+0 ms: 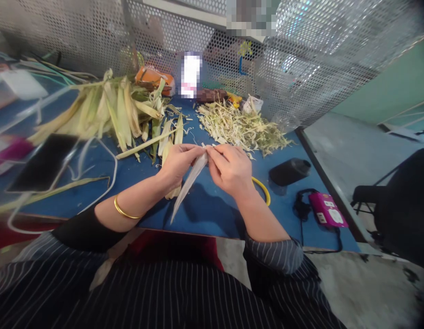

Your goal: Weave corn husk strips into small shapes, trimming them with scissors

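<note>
Close together above the blue table (212, 226), both hands meet at the pale husk strip (188, 186), whose narrow tip slants down towards the person and to the left. The left hand (177, 163) comes in from the lower left, its forearm angled inward and ringed by a gold bangle (124, 212), with thumb and forefinger pinched on the strip's upper end. The right hand (231, 168) arches over from the other side, back of the hand up, fingers curled and fingertips gathered narrowly at that same end. Just how the fingertips grip is hard to make out, since they crowd over the strip's top. The right wrist hides part of a yellow ring (263, 191), and the left hand covers some of the loose husks (166, 146) behind it. Blur softens the dark-screened device (45, 160) at left; pixelation masks a bright upright patch (190, 75) near the mesh panel (184, 27), and the black chair (404, 205) is cut off at right.
</note>
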{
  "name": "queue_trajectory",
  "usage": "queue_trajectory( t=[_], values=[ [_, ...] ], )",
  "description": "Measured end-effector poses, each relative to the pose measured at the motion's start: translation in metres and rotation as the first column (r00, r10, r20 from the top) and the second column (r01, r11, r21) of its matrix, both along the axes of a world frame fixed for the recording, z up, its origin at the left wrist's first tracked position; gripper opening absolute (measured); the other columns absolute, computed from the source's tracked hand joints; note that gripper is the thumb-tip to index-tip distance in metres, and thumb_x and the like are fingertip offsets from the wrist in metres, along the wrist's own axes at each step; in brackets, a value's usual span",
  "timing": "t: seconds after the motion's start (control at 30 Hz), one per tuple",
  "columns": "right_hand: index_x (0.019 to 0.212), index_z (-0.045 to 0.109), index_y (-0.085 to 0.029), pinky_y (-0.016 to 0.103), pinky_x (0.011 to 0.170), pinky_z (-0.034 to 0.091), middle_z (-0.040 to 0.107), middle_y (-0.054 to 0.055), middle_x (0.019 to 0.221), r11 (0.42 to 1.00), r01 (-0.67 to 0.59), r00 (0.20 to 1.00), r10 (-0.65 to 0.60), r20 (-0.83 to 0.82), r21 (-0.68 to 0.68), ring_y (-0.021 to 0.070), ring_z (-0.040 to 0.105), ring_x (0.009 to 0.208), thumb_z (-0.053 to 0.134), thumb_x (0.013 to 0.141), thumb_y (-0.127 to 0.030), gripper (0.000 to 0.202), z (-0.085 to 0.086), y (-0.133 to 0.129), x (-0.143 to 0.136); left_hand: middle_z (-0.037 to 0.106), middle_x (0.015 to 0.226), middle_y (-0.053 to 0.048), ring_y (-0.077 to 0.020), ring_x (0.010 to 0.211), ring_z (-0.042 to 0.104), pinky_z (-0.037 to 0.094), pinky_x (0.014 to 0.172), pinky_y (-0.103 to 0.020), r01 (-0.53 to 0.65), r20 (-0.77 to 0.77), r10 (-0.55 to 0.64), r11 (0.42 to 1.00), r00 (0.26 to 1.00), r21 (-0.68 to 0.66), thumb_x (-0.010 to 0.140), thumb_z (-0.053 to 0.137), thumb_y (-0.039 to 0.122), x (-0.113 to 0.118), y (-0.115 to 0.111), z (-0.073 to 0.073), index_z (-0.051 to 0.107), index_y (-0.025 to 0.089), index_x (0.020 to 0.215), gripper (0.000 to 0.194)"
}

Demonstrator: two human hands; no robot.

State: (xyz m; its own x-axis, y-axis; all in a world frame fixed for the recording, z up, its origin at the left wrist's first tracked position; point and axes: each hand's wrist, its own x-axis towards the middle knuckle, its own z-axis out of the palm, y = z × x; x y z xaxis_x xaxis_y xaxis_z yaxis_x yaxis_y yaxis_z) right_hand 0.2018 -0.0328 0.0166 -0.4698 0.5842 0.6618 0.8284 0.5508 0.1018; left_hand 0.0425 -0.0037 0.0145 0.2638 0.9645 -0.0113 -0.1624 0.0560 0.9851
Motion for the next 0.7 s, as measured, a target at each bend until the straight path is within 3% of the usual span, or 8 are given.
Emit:
queue_trajectory(
  t=[0.13,0.23,0.3,0.4,0.53,0.6,0.7],
  values=[
    [0.115,0.061,-0.013,0.038,0.079,0.043,0.063,0.011,0.098,0.999,-0.007,1.000,0.007,0.013,-0.037,0.0206,0.057,0.086,0.042,0.091,-0.026,0.033,0.002,-0.002,-0.001,0.041,0.049,0.004,-0.0057,0.045,0.032,0.023,0.042,-0.022,0.018,0.002,-0.018,0.999,1.000,0.027,0.075,0.063,0.035,-0.001,0.001,0.000,0.060,0.015,0.058,0.027],
    [0.114,0.063,-0.014,0.037,0.080,0.046,0.064,0.011,0.099,0.995,-0.024,0.982,0.005,-0.190,-0.101,0.0199,0.059,0.088,0.043,0.092,-0.026,0.032,0.002,-0.003,-0.005,0.052,0.053,0.002,-0.0066,0.047,0.038,0.029,0.045,-0.021,0.013,-0.028,-0.011,0.998,1.000,0.065,0.076,0.062,0.035,-0.001,0.000,0.004,0.065,0.015,0.064,0.024],
    [0.109,0.066,-0.018,0.035,0.080,0.048,0.064,0.009,0.098,0.981,-0.072,0.906,-0.012,-0.423,-0.181,0.0179,0.060,0.089,0.042,0.092,-0.026,0.030,0.003,-0.004,-0.007,0.060,0.060,-0.001,-0.0079,0.050,0.044,0.035,0.048,-0.021,0.017,-0.065,-0.011,0.995,0.998,0.094,0.077,0.060,0.033,0.000,-0.002,0.007,0.068,0.014,0.067,0.023],
    [0.096,0.071,-0.022,0.033,0.077,0.051,0.066,0.004,0.088,0.933,-0.184,0.706,-0.094,-0.702,-0.310,0.0155,0.061,0.083,0.048,0.090,-0.031,0.025,0.003,-0.003,-0.010,0.067,0.068,-0.004,-0.0103,0.056,0.052,0.040,0.053,-0.022,0.034,-0.117,-0.017,0.988,0.993,0.147,0.079,0.057,0.032,0.001,-0.005,0.008,0.069,0.014,0.070,0.024],
    [0.086,0.072,-0.022,0.031,0.068,0.054,0.067,0.000,0.078,0.857,-0.339,0.441,-0.220,-0.870,-0.388,0.0136,0.062,0.069,0.061,0.081,-0.035,0.017,-0.002,0.001,-0.012,0.068,0.073,-0.005,-0.0117,0.064,0.057,0.043,0.059,-0.022,0.043,-0.173,0.000,0.968,0.985,0.247,0.081,0.055,0.032,0.002,-0.006,0.005,0.069,0.014,0.074,0.024],
    [0.084,0.072,-0.022,0.032,0.068,0.054,0.067,0.000,0.077,0.858,-0.354,0.389,-0.227,-0.893,-0.372,0.0134,0.063,0.067,0.064,0.078,-0.033,0.014,-0.005,0.002,-0.013,0.067,0.072,-0.004,-0.0110,0.063,0.055,0.042,0.057,-0.021,0.043,-0.189,0.012,0.958,0.982,0.284,0.082,0.054,0.032,0.002,-0.006,0.004,0.069,0.013,0.074,0.025],
    [0.080,0.071,-0.022,0.031,0.067,0.053,0.066,0.000,0.076,0.897,-0.267,0.422,-0.218,-0.880,-0.351,0.0134,0.062,0.067,0.065,0.077,-0.031,0.012,-0.006,0.002,-0.013,0.063,0.065,-0.002,-0.0095,0.057,0.050,0.038,0.052,-0.021,0.051,-0.200,0.008,0.956,0.980,0.289,0.083,0.055,0.035,0.002,-0.007,0.005,0.068,0.014,0.072,0.027]
  ],
)
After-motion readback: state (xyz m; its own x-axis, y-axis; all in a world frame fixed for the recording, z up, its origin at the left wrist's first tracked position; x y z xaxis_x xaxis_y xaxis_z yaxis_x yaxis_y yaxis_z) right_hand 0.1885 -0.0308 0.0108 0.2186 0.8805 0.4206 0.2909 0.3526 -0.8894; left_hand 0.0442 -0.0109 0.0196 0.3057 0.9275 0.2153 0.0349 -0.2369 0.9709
